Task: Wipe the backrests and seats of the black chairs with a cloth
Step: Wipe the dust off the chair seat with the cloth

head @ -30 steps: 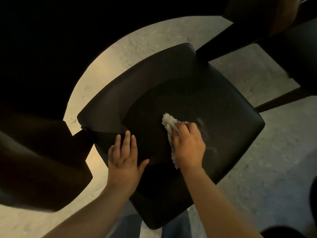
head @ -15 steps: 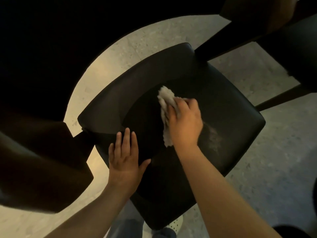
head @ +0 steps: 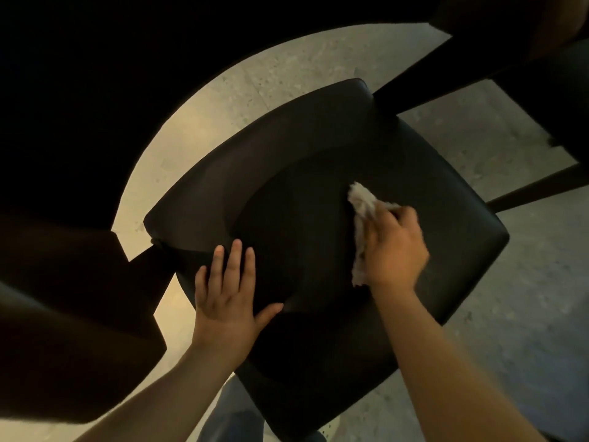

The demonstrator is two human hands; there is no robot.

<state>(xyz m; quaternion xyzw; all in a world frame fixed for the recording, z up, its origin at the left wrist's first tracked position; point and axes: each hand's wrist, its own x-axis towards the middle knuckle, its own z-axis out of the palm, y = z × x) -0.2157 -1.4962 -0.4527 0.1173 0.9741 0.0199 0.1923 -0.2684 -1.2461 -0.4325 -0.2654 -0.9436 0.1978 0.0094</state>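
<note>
Gripping the half-hidden cloth (head: 361,202), right hand (head: 393,247) blurs; left hand (head: 224,309) lies flat on seat (head: 318,186).

seat (head: 414,173): we're looking down on it at mid-frame; it's standing on the floor (head: 287,65), one corner pointing at us
backrest (head: 255,161): running along the seat's far-left edge
left hand (head: 226,301): we're laying it flat on the near-left of the seat, beside the backrest's near end
right hand (head: 395,247): we're pressing it on the seat right of centre, apart from the left hand
cloth (head: 361,202): lying under the right hand, on the seat, sticking out at the hand's left and far side
second chair (head: 557,90): standing behind the seat, far right
legs (head: 229,416): we're standing at the seat's near corner
</note>
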